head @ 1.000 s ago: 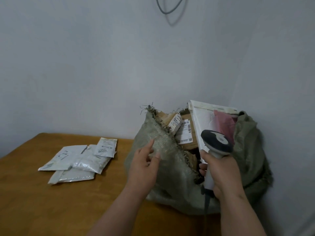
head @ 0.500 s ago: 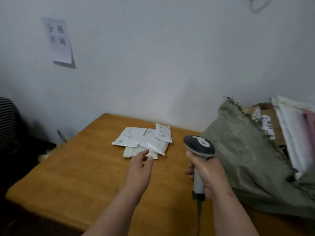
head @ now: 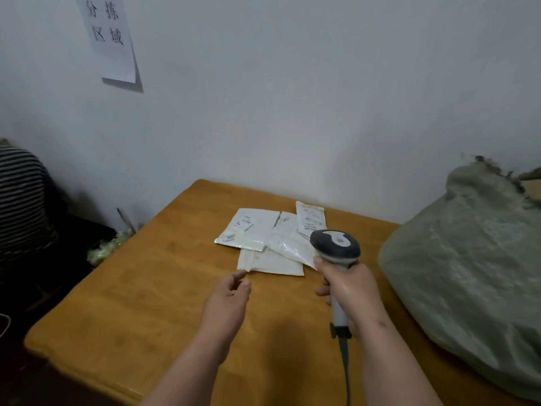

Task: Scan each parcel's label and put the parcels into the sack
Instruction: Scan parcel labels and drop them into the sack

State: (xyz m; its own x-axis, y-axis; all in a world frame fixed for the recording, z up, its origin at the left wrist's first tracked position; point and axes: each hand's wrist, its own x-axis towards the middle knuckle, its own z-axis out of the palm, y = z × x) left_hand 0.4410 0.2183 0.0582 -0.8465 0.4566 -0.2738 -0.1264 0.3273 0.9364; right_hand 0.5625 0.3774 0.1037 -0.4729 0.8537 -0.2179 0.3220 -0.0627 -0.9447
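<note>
Several flat white parcels (head: 265,241) lie overlapping in a small pile on the wooden table (head: 140,303), near the wall. My left hand (head: 227,300) hovers just short of the pile's near corner, fingers loosely bent and holding nothing. My right hand (head: 351,291) grips the handle of a grey barcode scanner (head: 335,247), whose dark head sits over the pile's right edge. The green woven sack (head: 468,268) bulges at the right side of the table; its mouth is mostly out of frame.
A paper sign (head: 109,39) with printed characters hangs on the white wall. A striped fabric object (head: 20,200) and dark clutter sit to the left of the table. The scanner's cable (head: 347,373) runs down toward me.
The view has swung left from the sack to the parcel pile. Both hands left the sack; my left hand now reaches toward the pile, and the scanner has come over its right edge.
</note>
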